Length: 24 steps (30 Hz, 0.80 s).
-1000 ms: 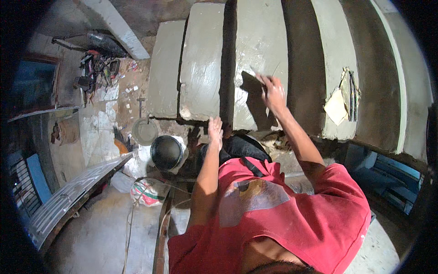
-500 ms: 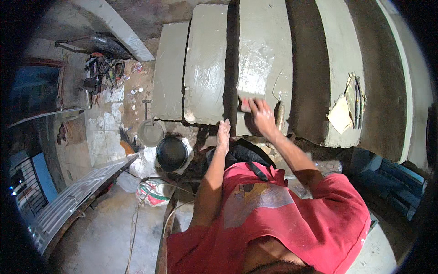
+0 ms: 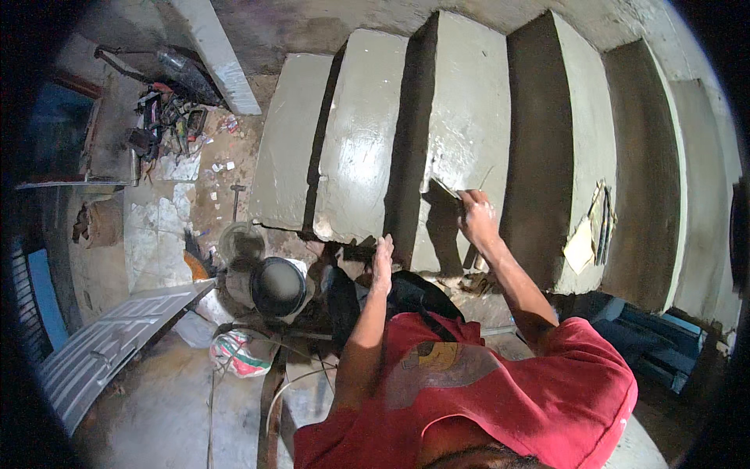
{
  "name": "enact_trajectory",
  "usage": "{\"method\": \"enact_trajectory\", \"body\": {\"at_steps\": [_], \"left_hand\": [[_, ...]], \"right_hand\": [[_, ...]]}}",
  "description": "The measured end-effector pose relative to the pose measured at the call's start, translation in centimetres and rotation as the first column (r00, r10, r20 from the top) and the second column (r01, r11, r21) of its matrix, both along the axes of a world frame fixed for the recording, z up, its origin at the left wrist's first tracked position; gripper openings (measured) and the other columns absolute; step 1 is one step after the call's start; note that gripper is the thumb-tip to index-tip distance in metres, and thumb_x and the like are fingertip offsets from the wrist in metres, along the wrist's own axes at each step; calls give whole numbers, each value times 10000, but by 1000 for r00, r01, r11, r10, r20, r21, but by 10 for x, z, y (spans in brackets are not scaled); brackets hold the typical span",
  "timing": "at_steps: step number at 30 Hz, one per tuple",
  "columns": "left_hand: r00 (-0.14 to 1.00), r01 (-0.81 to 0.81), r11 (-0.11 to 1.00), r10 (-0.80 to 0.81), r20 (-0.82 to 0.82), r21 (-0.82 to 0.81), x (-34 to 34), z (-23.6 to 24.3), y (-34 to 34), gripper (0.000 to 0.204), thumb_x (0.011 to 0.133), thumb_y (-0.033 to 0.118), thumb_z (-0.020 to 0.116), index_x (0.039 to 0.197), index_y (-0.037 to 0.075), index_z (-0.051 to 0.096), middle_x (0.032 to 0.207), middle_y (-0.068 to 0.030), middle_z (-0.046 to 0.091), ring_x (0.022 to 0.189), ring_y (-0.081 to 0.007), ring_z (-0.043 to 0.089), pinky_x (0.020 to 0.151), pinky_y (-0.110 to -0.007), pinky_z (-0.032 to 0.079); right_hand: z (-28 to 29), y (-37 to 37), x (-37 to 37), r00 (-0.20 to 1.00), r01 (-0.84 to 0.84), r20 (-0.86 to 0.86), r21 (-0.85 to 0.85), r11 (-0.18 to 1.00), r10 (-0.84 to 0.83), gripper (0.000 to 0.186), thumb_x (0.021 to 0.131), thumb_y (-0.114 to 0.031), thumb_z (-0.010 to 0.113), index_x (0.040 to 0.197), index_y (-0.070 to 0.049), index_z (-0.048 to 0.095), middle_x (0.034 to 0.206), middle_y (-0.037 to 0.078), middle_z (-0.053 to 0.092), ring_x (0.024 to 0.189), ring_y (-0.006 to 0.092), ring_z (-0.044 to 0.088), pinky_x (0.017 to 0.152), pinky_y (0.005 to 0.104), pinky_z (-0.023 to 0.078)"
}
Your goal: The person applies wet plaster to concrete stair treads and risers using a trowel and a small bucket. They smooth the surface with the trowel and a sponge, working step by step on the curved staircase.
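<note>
My right hand (image 3: 477, 215) is closed around a thin flat scraper-like tool (image 3: 446, 188), seen nearly edge-on. The tool is over the wet grey tread of a concrete step (image 3: 469, 94), by its left edge; whether it touches cannot be told. My left hand (image 3: 381, 266) has its fingers stretched out and holds nothing, close to the near end of the neighbouring lower step (image 3: 359, 141). A slim tool (image 3: 475, 262) lies at the near end of the tread, partly in shadow and hard to make out.
More steps rise to the right, one bearing a pale paper-like piece (image 3: 579, 246) and dark strips (image 3: 605, 234). A black bucket (image 3: 279, 287) stands left of my legs, near a hammer (image 3: 237, 199), a striped sack (image 3: 241, 353) and a white panelled door (image 3: 117, 336). Tools lie piled (image 3: 168, 121) farther back.
My right hand has shifted slightly right and down, and the tool is now tilted edge-on. The view has moved, so the steps appear lower. My left hand stays outstretched.
</note>
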<state>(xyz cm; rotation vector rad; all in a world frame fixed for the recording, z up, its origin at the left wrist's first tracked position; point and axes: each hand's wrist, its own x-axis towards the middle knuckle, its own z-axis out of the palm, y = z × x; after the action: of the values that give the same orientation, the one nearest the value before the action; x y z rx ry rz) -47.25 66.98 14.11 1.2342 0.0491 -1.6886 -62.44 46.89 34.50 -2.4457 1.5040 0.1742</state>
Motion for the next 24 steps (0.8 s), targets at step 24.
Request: {"method": "enact_trajectory", "body": {"at_steps": [24], "left_hand": [[932, 300, 919, -224, 286, -256, 23, -29, -85, 684, 1127, 506, 339, 1581, 2, 418, 1641, -237, 399, 1533, -372, 369, 1256, -426, 301]], "right_hand": [[-96, -550, 241, 479, -672, -877, -335, 661, 43, 181, 924, -265, 648, 1010, -194, 790, 1155, 40, 723, 1221, 243, 604, 934, 397, 537]]}}
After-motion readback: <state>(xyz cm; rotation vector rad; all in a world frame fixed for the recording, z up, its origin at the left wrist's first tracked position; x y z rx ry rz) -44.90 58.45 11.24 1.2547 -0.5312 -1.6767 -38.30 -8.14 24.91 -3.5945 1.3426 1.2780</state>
